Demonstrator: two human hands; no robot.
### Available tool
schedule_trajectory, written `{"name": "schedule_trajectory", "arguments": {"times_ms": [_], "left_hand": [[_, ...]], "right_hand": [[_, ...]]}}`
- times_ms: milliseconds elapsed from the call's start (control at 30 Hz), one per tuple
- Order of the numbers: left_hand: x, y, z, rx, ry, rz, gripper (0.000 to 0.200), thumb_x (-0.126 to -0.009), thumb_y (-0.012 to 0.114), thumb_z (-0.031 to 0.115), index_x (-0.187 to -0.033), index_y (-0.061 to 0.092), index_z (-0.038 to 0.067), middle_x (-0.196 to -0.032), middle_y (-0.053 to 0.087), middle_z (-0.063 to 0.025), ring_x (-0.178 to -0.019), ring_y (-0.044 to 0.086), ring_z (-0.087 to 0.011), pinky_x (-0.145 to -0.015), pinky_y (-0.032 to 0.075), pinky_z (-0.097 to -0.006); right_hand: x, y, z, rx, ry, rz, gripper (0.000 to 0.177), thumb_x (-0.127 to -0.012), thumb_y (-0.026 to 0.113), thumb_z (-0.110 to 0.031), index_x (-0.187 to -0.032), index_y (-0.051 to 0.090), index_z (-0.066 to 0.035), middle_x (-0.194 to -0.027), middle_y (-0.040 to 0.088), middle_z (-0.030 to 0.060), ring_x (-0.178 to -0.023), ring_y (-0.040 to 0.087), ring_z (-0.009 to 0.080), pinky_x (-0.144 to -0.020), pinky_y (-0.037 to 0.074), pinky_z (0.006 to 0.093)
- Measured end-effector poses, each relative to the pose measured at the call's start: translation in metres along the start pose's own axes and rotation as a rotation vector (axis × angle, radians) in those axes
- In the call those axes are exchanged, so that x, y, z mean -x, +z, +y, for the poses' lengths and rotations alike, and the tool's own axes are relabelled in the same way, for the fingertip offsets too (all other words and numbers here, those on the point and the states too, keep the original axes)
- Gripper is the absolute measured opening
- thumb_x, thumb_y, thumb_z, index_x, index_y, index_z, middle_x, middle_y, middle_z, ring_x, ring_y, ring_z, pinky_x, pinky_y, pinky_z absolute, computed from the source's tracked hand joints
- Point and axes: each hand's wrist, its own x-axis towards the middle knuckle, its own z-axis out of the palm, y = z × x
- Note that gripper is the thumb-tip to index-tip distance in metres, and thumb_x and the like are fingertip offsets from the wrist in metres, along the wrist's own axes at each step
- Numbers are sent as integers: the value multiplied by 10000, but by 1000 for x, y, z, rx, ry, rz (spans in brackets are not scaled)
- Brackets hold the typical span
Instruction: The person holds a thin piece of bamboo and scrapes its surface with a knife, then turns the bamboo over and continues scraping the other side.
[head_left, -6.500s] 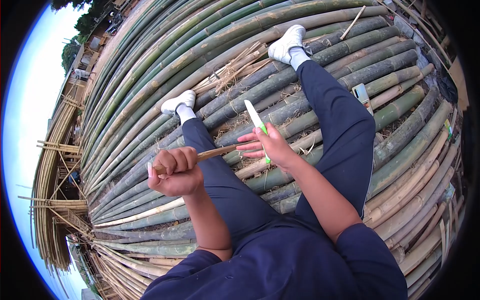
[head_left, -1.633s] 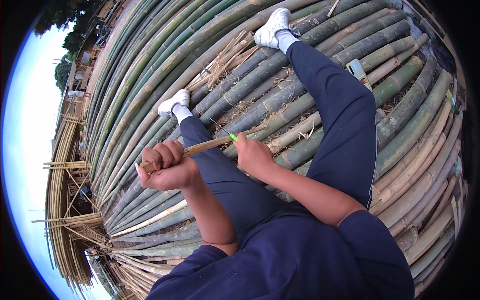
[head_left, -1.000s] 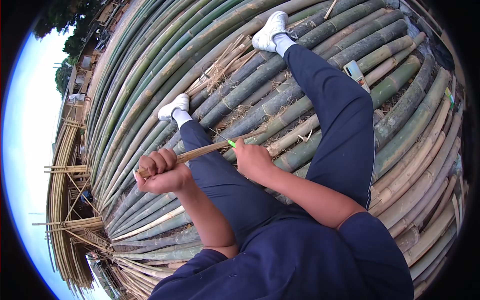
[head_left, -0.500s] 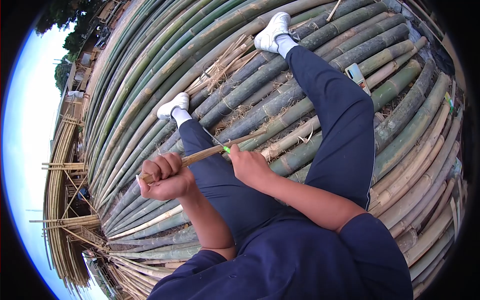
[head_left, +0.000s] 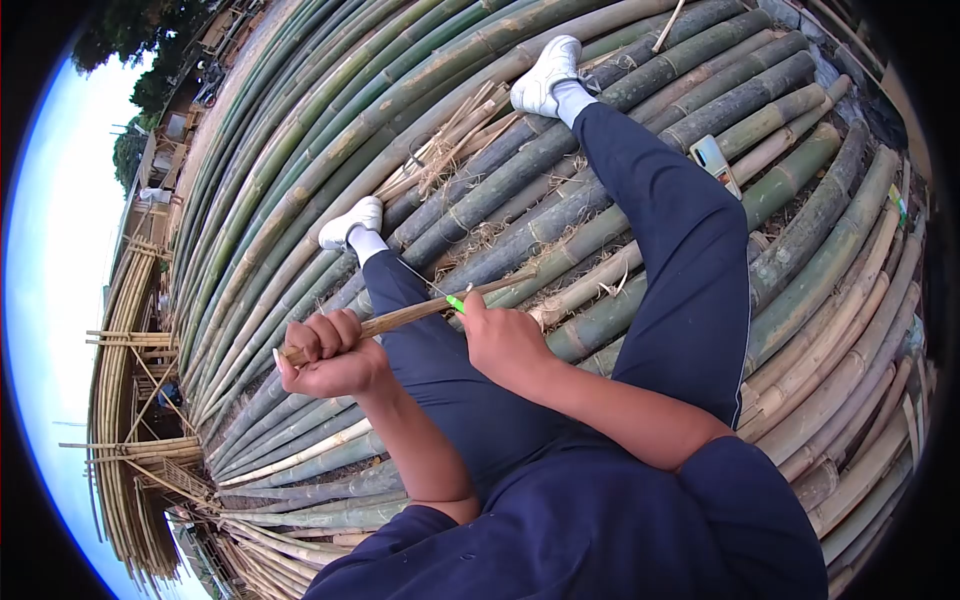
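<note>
My left hand (head_left: 330, 355) is closed in a fist around the near end of a narrow split bamboo strip (head_left: 410, 315), which slants up to the right over my lap. In my right hand (head_left: 508, 348) is a small knife with a bright green handle (head_left: 456, 304); the fingers hide most of that handle. Its thin blade points up and left, crossing close to the strip at about mid-length. Whether the edge touches the strip is hard to make out. Beyond my right hand, the strip's far end sticks out free.
I sit on a wide bed of bamboo poles (head_left: 560, 215), legs apart. A bundle of split bamboo pieces (head_left: 455, 140) and curly shavings lie between my shoes. A phone (head_left: 714, 162) rests beside my right knee. Bamboo racks (head_left: 140, 400) stand at the far left.
The knife has shifted slightly and its blade lies flatter toward the left. My right hand has moved a little down and right. My left hand keeps its grip on the strip.
</note>
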Motion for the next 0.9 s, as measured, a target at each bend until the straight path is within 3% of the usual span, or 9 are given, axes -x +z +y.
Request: {"name": "schedule_trajectory", "arguments": {"times_ms": [100, 133, 200, 333, 467, 567, 700, 767, 900], "left_hand": [[6, 2, 0, 16, -26, -57, 446, -884, 373, 471, -586, 247, 164, -451, 199, 30, -392, 117, -86, -389, 98, -275], [8, 6, 0, -15, -14, -32, 447, -885, 375, 471, -586, 248, 164, -452, 199, 30, -390, 114, -87, -387, 97, -273], [5, 9, -1, -32, -1, 52, 449, -886, 381, 475, -588, 251, 165, -451, 194, 30, -386, 102, -87, -383, 93, -271], [-2, -5, -1, 20, -18, -13, 442, -894, 372, 463, -591, 248, 166, -446, 193, 31, -386, 104, -85, -386, 92, -272], [5, 6, -2, -63, 9, 4, 434, -892, 362, 458, -593, 245, 166, -448, 200, 35, -385, 106, -85, -382, 104, -268], [-5, -4, -3, -19, 9, 54, 434, -892, 359, 463, -595, 246, 167, -448, 203, 37, -383, 108, -85, -380, 110, -266], [-4, -4, -2, 8, -31, -37, 432, -891, 350, 468, -598, 250, 168, -448, 203, 36, -384, 113, -87, -381, 111, -267], [-1, 0, -1, -8, -36, -46, 433, -891, 348, 471, -596, 252, 168, -446, 203, 36, -384, 115, -87, -381, 110, -268], [-9, -4, -3, -17, 6, 58, 436, -890, 353, 471, -595, 252, 167, -444, 202, 38, -386, 116, -85, -379, 107, -271]], "right_hand": [[1, 11, 12, -102, -159, 45, 215, -968, 460, -199, -892, 444, 2, -565, 591, 194, -540, 626, 384, -480, 492, 479], [1, 51, 45, -57, 55, -25, 217, -967, 461, -200, -896, 445, 4, -577, 596, 201, -565, 630, 392, -493, 494, 482], [-2, 58, 64, 2, 59, -35, 215, -965, 463, -196, -908, 455, 11, -579, 598, 198, -572, 634, 388, -498, 496, 479], [1, 2, 3, 39, -52, 7, 198, -963, 462, -191, -894, 448, -6, -587, 617, 163, -572, 658, 338, -492, 521, 431], [3, 77, 68, -17, 122, 25, 193, -964, 455, -186, -891, 445, -7, -603, 621, 173, -587, 659, 350, -509, 525, 445], [-3, 56, 57, 63, 116, -43, 215, -969, 458, -209, -885, 439, -12, -605, 617, 181, -588, 658, 350, -509, 524, 448], [1, 32, 31, -65, -241, 204, 223, -973, 459, -224, -888, 432, -20, -608, 616, 180, -575, 642, 363, -487, 499, 465], [0, 84, 80, -2, 148, 25, 224, -968, 468, -231, -897, 435, -22, -613, 620, 174, -589, 647, 359, -497, 502, 470], [-5, 50, 50, 89, 113, -32, 197, -967, 452, -202, -902, 442, -17, -604, 618, 178, -605, 658, 348, -509, 510, 463]]}}
